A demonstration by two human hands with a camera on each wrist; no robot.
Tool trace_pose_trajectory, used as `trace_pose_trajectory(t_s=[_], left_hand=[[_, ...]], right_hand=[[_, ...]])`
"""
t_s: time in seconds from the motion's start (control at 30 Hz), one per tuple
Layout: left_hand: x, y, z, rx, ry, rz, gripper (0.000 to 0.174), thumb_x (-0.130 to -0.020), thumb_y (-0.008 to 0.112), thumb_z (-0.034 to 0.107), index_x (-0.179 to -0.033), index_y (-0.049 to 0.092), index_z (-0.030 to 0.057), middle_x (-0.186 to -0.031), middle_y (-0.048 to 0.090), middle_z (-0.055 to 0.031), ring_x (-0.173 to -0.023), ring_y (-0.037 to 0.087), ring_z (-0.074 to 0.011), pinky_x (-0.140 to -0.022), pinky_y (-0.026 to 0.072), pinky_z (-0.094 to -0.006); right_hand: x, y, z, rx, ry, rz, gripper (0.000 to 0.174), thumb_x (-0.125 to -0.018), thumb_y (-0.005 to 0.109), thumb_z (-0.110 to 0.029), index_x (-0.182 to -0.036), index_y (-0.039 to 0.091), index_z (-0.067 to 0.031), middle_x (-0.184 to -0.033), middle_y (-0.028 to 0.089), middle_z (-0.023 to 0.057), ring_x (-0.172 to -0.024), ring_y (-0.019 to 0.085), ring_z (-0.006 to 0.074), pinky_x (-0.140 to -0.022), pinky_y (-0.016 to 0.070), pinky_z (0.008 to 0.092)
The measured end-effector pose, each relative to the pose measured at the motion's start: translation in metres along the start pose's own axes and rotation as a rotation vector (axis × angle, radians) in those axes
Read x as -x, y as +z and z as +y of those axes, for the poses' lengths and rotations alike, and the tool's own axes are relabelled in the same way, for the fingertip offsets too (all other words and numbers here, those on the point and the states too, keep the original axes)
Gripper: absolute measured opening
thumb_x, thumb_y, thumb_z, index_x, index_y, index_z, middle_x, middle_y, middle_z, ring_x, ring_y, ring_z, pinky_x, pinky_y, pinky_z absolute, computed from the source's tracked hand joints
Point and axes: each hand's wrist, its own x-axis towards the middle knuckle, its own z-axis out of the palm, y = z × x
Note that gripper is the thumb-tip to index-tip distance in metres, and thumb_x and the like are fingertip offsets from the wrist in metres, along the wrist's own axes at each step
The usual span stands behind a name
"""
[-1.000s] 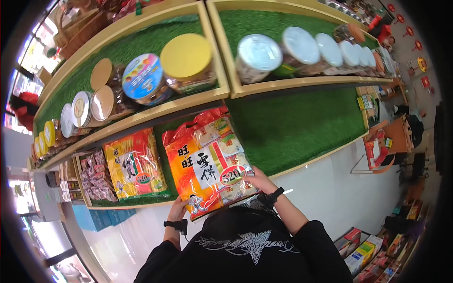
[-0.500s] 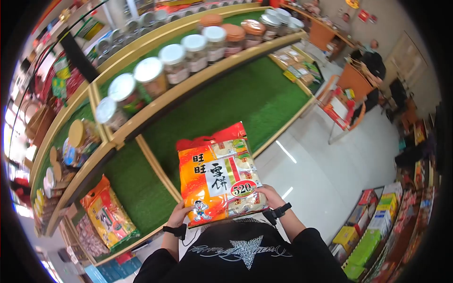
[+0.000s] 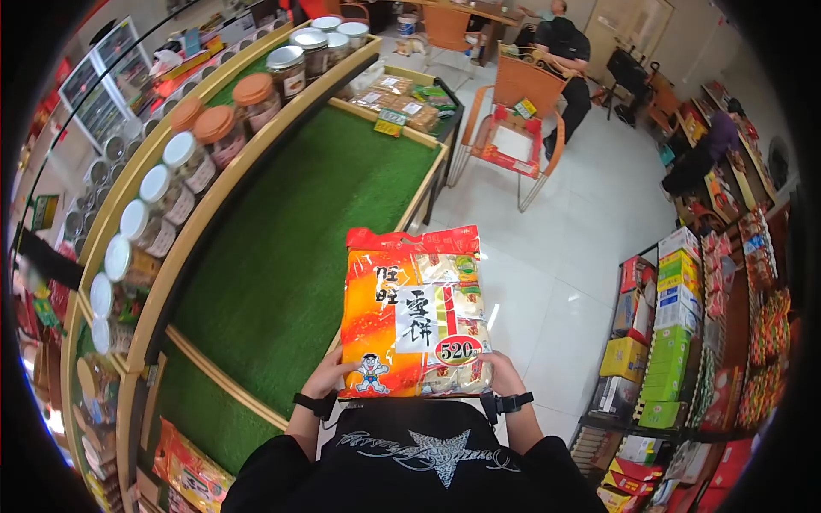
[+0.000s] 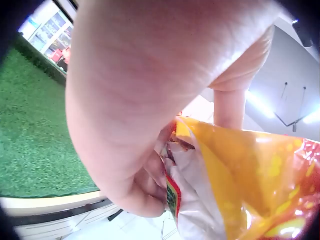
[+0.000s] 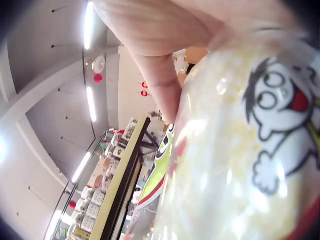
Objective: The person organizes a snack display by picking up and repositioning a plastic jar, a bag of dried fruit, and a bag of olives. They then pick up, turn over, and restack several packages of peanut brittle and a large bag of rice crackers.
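Observation:
A large red, orange and clear bag of rice crackers (image 3: 410,316), marked 520, is held upright in front of my body in the head view. My left hand (image 3: 329,374) grips its lower left side, thumb over the front and fingers behind. At the lower right, my right hand (image 3: 503,374) grips the other side the same way. The left wrist view shows the left hand (image 4: 145,115) with its fingers curled at the bag's crinkled edge (image 4: 200,190). In the right wrist view, the right hand's thumb (image 5: 160,85) presses the clear plastic, where a cartoon figure shows.
Left of the bag lies a green turf display shelf (image 3: 282,214) with a wooden rim. Lidded jars (image 3: 188,162) line the upper tier. Another cracker bag (image 3: 188,466) lies lower left. Ahead stands an orange chair (image 3: 513,128) near a seated person; boxed goods (image 3: 671,333) fill racks at right.
My body has turned right, so the shelf and the other cracker bag have swung to the left of view. The held bag stays in both hands and now stands straighter.

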Motion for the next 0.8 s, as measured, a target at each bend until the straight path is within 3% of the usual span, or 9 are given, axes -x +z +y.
trace_pose_trajectory(t_s=[0.17, 0.3, 0.5, 0.8], left_hand=[[-0.057, 0.004, 0.010, 0.022, -0.012, -0.103, 0.041, -0.077, 0.056, 0.006, -0.115, 0.043, -0.0024, -0.108, 0.053, -0.0073, -0.097, 0.050, -0.0134, -0.086, 0.0391, -0.0261], [-0.108, 0.018, 0.055, -0.111, 0.030, -0.146, 0.041, -0.077, 0.056, 0.006, -0.115, 0.042, -0.0023, -0.108, 0.052, -0.0067, -0.097, 0.050, -0.0127, -0.086, 0.0387, -0.0259], [-0.175, 0.024, 0.122, -0.176, 0.101, -0.228, 0.041, -0.078, 0.055, 0.005, -0.116, 0.040, -0.0022, -0.108, 0.052, -0.0063, -0.097, 0.049, -0.0117, -0.085, 0.0394, -0.0260], [-0.242, 0.006, 0.155, -0.280, 0.050, -0.246, 0.038, -0.079, 0.054, 0.006, -0.115, 0.041, -0.0012, -0.107, 0.052, -0.0055, -0.097, 0.049, -0.0109, -0.084, 0.0401, -0.0260]], right_hand=[[-0.006, -0.004, -0.028, 0.012, -0.119, 0.151, 0.034, -0.075, 0.051, -0.007, -0.101, 0.043, 0.0128, -0.097, 0.055, 0.0188, -0.084, 0.058, 0.0230, -0.074, 0.0483, 0.0330], [-0.030, -0.002, -0.060, -0.014, -0.286, 0.216, 0.028, -0.073, 0.056, -0.005, -0.093, 0.042, 0.0083, -0.088, 0.054, 0.0171, -0.077, 0.058, 0.0202, -0.067, 0.0483, 0.0296], [-0.066, 0.025, -0.121, -0.036, -0.386, 0.191, 0.033, -0.074, 0.049, -0.006, -0.101, 0.041, 0.0100, -0.096, 0.054, 0.0175, -0.086, 0.057, 0.0240, -0.076, 0.0473, 0.0336], [-0.117, 0.027, -0.130, -0.198, -0.516, 0.247, 0.011, -0.080, 0.046, -0.010, -0.084, 0.042, -0.0005, -0.086, 0.054, 0.0131, -0.084, 0.055, 0.0212, -0.077, 0.0457, 0.0345]])
